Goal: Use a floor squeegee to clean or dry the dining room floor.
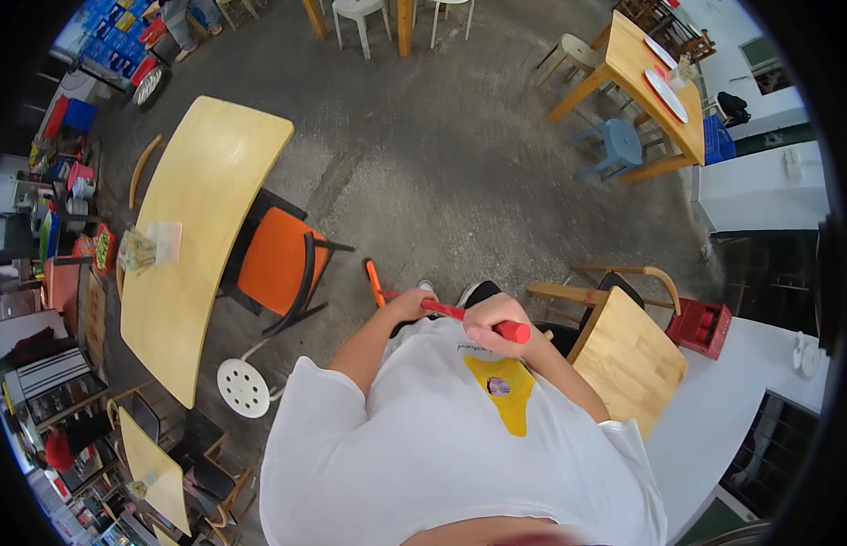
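Head view: left hand (pixel 413 304) and right hand (pixel 492 316) grip a red, round, seemingly plastic pole (pixel 443 310), probably light and stiff, though partly hidden. Keep the holds spaced.

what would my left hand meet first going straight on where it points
Next in line past the left hand looks like the left shoe; depth is unclear, so the hand may pass above it.
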`<action>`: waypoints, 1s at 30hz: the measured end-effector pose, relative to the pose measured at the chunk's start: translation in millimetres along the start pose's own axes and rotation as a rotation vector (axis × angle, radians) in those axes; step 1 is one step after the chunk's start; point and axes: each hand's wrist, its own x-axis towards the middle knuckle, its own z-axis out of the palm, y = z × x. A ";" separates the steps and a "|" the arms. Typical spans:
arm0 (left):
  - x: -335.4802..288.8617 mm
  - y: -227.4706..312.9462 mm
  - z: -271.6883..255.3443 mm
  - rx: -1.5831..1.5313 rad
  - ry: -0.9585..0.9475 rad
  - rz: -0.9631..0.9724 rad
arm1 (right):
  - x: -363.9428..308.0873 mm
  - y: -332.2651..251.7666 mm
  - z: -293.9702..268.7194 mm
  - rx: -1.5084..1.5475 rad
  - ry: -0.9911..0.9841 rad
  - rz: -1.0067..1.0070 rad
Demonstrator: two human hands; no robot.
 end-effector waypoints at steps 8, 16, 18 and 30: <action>61.7 54.5 -25.7 -0.142 0.316 -0.117 | 38.7 27.9 -102.5 0.076 0.065 0.071; 163.6 70.8 -84.8 0.269 -0.033 -0.371 | 78.1 38.5 -192.1 0.105 0.017 0.181; 186.2 89.6 -104.5 0.320 -0.028 -0.336 | 83.0 39.0 -219.8 0.133 0.015 0.229; 250.8 82.2 -195.9 0.457 0.242 -0.340 | 157.5 57.8 -308.7 0.048 -0.285 -0.191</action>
